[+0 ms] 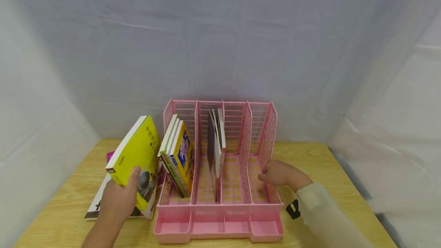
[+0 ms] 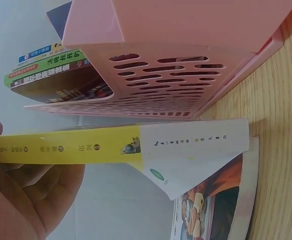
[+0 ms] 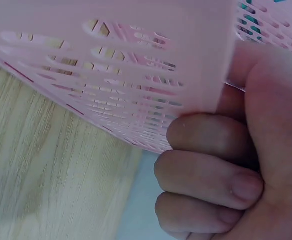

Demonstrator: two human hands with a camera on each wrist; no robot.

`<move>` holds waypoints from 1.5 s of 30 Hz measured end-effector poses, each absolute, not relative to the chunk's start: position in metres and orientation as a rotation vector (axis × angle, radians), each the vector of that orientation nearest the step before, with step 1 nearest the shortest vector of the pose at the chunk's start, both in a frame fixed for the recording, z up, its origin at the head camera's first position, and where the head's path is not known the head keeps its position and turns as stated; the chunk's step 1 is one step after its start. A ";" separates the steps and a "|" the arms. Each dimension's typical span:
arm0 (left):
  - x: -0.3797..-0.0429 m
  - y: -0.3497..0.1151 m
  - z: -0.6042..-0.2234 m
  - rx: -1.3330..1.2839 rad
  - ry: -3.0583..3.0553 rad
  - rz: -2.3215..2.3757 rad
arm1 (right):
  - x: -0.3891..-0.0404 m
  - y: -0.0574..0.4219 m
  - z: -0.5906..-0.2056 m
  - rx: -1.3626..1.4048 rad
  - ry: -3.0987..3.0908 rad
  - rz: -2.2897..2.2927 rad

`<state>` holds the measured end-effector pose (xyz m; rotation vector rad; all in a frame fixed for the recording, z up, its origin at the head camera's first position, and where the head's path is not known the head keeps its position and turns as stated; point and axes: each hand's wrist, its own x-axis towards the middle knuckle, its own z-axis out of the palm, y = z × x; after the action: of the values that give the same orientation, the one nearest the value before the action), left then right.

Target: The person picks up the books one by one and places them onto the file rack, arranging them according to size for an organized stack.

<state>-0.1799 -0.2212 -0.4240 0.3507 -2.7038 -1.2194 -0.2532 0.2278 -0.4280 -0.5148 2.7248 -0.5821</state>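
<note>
My left hand [image 1: 118, 200] grips a thick book with a yellow and white cover [image 1: 138, 163], tilted up beside the rack's left side. In the left wrist view its spine [image 2: 110, 147] runs across, with the thumb on one side and the fingers on the other. A pink desktop file rack [image 1: 218, 209] with upright dividers stands in the middle of the table. My right hand [image 1: 280, 173] holds the front edge of its right side wall [image 3: 135, 65], fingers curled. Several books [image 1: 177, 156] lean in the leftmost slot. Thin books [image 1: 217, 141] stand in the second slot.
More books [image 1: 100, 202] lie on the wooden table [image 1: 65, 194] at the left, partly under the yellow one. A small black and yellow object [image 1: 293, 209] is by the right wrist. Small open trays [image 1: 206, 236] line the rack's front. A grey sheet [image 1: 220, 41] hangs behind.
</note>
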 end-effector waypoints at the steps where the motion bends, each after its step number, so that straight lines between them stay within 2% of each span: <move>1: -0.180 -0.221 -0.424 0.356 -2.697 -1.215 | -0.254 0.227 -0.428 -0.509 2.731 -0.560; 7: -0.177 -0.221 -0.425 0.376 -2.682 -1.211 | -0.253 0.226 -0.427 -0.501 2.728 -0.554; 13: -0.174 -0.220 -0.425 0.383 -2.685 -1.234 | -0.244 0.245 -0.434 -0.699 2.755 -0.734; 18: -0.175 -0.220 -0.427 0.391 -2.686 -1.204 | -0.240 0.261 -0.445 -0.529 2.806 -0.896; 23: -0.173 -0.222 -0.429 0.396 -2.664 -1.209 | -0.241 0.254 -0.446 -0.389 2.796 -0.881; 28: -0.170 -0.232 -0.423 0.364 -2.752 -1.185 | -0.247 0.240 -0.441 -0.389 2.737 -0.863; 34: -0.171 -0.247 -0.406 0.200 -2.804 -1.439 | -0.253 0.232 -0.439 -0.402 2.780 -0.834; 39: -0.168 -0.250 -0.414 0.285 -2.609 -1.556 | -0.252 0.231 -0.447 -0.380 2.782 -0.893; 45: -0.159 -0.233 -0.407 0.333 -2.269 -1.414 | -0.251 0.226 -0.447 -0.344 2.783 -0.912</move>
<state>-0.1589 -0.2327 -0.4072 0.3332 -2.2691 -1.4140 -0.2510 0.2258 -0.4472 -0.3435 2.7832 -0.9119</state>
